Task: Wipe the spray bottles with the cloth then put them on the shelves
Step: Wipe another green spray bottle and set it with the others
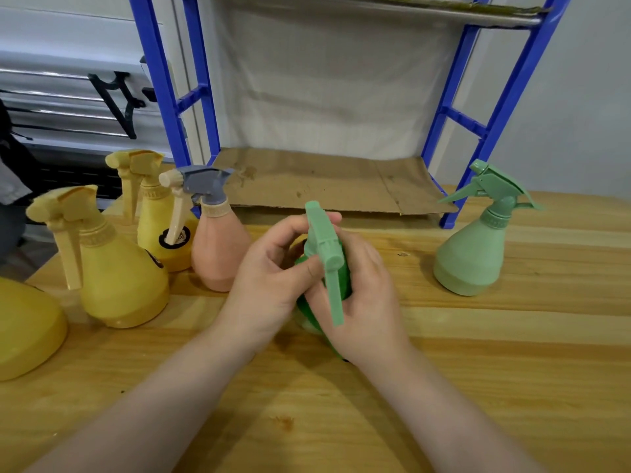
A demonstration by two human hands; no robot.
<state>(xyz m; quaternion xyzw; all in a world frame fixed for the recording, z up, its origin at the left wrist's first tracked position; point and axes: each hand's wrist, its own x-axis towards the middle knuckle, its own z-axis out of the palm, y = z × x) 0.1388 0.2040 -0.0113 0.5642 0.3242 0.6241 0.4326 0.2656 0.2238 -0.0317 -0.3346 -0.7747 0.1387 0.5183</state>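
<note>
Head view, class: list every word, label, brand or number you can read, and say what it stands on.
No text here can be read.
Round black-and-white sticker on the rear yellow plastic spray bottle: print too blurred to read.
Dark sticker edge on the front yellow plastic spray bottle: mostly turned out of view, unreadable.
Other bottles, blue shelf frame and cardboard liner: no visible text.

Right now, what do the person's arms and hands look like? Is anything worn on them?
Both forearms are bare as far as the picture shows: no sleeves reach into view. The left hand and the right hand wear no gloves, and I see no watch, bracelet or ring. The fingernails are short and appear unpainted.
</note>
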